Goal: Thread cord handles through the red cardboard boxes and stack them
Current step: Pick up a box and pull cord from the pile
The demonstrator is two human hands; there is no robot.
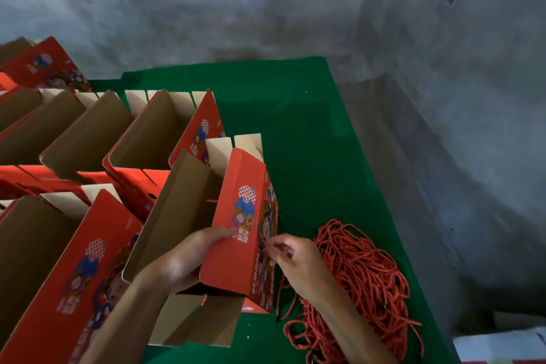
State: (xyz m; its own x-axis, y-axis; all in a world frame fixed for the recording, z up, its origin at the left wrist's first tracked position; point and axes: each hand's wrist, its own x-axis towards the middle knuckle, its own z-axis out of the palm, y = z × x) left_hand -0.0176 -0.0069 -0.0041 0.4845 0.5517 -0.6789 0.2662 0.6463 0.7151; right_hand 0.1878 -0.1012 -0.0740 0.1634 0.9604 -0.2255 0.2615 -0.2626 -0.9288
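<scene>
A red cardboard box (236, 263) with printed cartoon figures stands opened up on the green table (310, 142), its brown inside facing left. My left hand (189, 260) grips the box's near red panel, thumb on the outside. My right hand (295, 260) pinches at the box's right face, fingers closed on a thin red cord end there. A short piece of red cord (211, 201) pokes through inside the box. A pile of red cord handles (363, 278) lies on the table just right of my right hand.
Rows of similar red boxes (141, 139) stand nested to the left and back left. Another red box (74, 275) lies at the lower left. A grey concrete wall (266, 3) rises behind the table, and the floor drops off at right.
</scene>
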